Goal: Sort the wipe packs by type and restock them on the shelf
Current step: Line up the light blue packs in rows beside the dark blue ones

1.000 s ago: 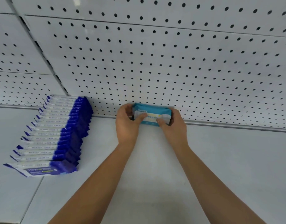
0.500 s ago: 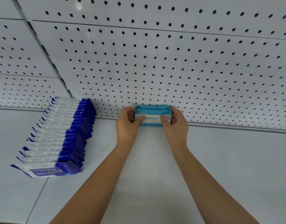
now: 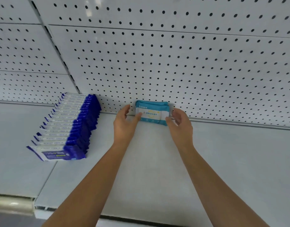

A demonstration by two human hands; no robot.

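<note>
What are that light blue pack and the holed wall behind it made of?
The light blue pack looks like soft plastic film, slightly glossy: its top folds and bulges. The holed wall looks like painted sheet metal, matte white, with evenly punched holes and straight panel seams; perhaps another board.

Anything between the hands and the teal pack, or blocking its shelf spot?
Nothing visible: the teal pack stands against the pegboard, left hand and right hand flank it, blue packs sit apart to the left.
</note>
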